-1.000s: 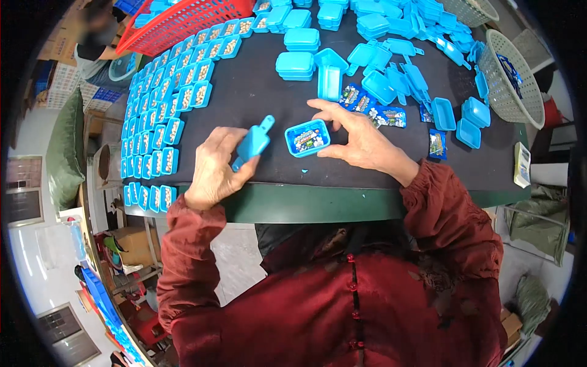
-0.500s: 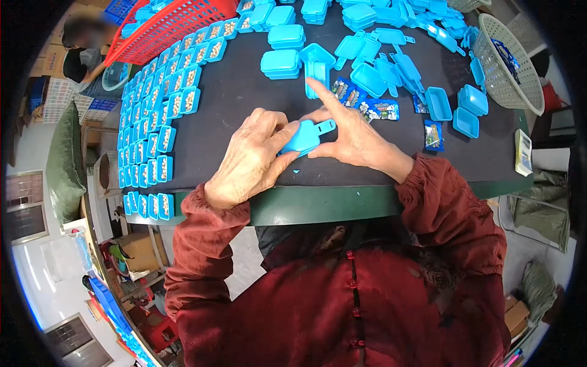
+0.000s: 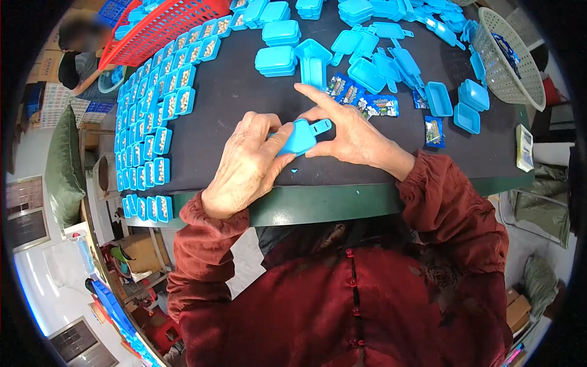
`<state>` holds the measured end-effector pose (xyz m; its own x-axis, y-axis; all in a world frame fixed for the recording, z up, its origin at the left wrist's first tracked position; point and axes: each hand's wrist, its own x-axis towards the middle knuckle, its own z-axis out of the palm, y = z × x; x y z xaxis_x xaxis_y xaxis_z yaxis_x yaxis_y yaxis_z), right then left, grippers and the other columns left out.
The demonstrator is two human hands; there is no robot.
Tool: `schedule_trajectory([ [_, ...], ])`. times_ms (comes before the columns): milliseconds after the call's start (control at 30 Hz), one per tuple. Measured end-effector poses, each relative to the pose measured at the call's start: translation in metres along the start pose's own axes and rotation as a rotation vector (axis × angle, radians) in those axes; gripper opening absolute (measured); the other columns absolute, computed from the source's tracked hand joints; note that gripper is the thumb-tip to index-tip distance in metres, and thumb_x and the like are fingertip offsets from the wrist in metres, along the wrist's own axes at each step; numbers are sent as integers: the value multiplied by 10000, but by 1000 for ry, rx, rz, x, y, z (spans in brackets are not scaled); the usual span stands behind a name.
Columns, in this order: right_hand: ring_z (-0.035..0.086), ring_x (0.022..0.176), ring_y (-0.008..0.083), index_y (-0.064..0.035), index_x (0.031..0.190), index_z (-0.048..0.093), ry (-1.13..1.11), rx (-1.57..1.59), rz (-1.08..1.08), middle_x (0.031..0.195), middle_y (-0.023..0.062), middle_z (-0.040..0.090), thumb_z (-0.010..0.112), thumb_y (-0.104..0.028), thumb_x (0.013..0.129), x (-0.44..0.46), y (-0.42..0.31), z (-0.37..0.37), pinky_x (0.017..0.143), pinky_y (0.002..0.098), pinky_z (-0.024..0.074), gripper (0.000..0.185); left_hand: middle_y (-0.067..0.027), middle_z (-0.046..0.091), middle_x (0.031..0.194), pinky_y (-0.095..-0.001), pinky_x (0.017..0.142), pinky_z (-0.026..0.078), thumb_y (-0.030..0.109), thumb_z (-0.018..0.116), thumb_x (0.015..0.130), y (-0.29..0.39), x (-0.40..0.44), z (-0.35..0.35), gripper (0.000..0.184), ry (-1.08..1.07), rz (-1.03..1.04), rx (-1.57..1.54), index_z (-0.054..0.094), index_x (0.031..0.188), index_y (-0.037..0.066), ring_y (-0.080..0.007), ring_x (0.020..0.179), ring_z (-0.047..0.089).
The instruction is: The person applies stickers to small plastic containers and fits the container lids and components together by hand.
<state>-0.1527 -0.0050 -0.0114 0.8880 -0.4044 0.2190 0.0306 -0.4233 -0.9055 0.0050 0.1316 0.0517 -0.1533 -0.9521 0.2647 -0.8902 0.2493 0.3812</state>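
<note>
Between my two hands, above the dark table mat, is a small light-blue plastic lunch box (image 3: 299,138) with a slotted latch tab pointing right. My left hand (image 3: 247,158) is closed on its left side, the thumb lying over the top. Pinching the right side near the tab is my right hand (image 3: 354,134), its index finger stretched away. What is inside the box is hidden. Just beyond the hands stands an open blue box (image 3: 313,73), and blue printed packets (image 3: 380,106) lie behind my right hand.
Rows of small boxes filled with pale pieces (image 3: 162,140) line the left side, below a red basket (image 3: 165,30). Loose blue lids (image 3: 403,64) and boxes crowd the back right. A grey basket (image 3: 520,79) stands at the right edge. Another person (image 3: 79,67) sits far left.
The view has shifted slightly. Both hands keep their grip on the small blue box, which has tilted a little with its tab still pointing right.
</note>
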Motion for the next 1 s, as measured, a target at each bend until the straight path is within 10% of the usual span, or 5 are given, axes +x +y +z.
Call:
schedule_trajectory([
  [633, 566, 855, 234, -71, 1270, 470, -64, -87, -97, 1064, 106, 588, 773, -63, 611, -3, -2, 1, 737, 318, 462, 725, -61, 505, 917, -273, 634, 420, -33, 709, 696, -16, -11, 13, 395, 76, -297, -597, 661, 1081, 41, -148, 768, 457],
  [1000, 465, 1084, 285, -98, 1281, 504, 165, -839, -339, 1235, 117, 467, 730, -246, 693, -9, -18, 10, 927, 386, 376, 647, -73, 528, 932, -206, 615, 464, 37, 715, 771, -6, -17, 25, 304, 269, -526, -1019, 656, 1065, -7, -129, 734, 507],
])
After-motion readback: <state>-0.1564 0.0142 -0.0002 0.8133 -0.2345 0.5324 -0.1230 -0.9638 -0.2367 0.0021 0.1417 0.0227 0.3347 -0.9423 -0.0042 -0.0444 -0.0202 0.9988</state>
